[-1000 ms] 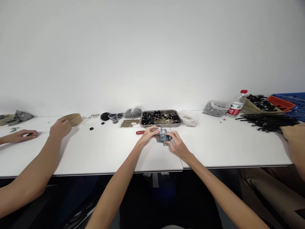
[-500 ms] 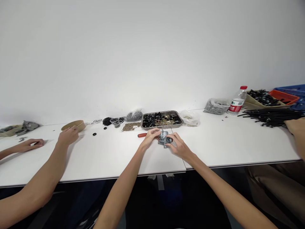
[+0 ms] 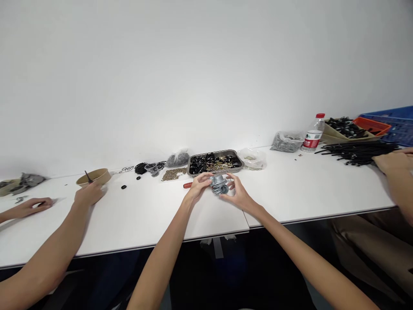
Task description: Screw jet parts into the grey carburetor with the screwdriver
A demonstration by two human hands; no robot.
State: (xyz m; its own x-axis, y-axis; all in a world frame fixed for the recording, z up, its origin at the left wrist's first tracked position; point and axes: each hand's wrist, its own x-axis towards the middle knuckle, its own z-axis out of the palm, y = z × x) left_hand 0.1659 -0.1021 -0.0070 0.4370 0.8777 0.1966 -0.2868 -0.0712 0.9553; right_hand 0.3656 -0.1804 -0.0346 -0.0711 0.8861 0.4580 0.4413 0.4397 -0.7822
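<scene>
A grey metal carburetor [image 3: 219,184] is held between my two hands above the white table, its round bore turned toward me. My left hand [image 3: 200,184] grips it from the left, thumb on top. On the other side, my right hand [image 3: 238,192] holds it with curved fingers at the top and the thumb beneath. Just behind my left hand lies a red-handled tool [image 3: 187,185], the rest of it hidden. Past the carburetor stands a metal tray [image 3: 215,153] of black parts and brass-coloured screws.
Small brass parts [image 3: 174,174], bags of parts [image 3: 178,158] and a water bottle [image 3: 313,134] line the wall. At left, a co-worker's hand [image 3: 88,193] holds a dark tool by a tan bowl [image 3: 105,177]. Black tubes [image 3: 358,151] lie near another person's hand [image 3: 389,164] at right.
The carburetor has been turned in my hands, so its round opening now faces me more. The co-worker's hand at left now shows a dark tool. The view has shifted slightly.
</scene>
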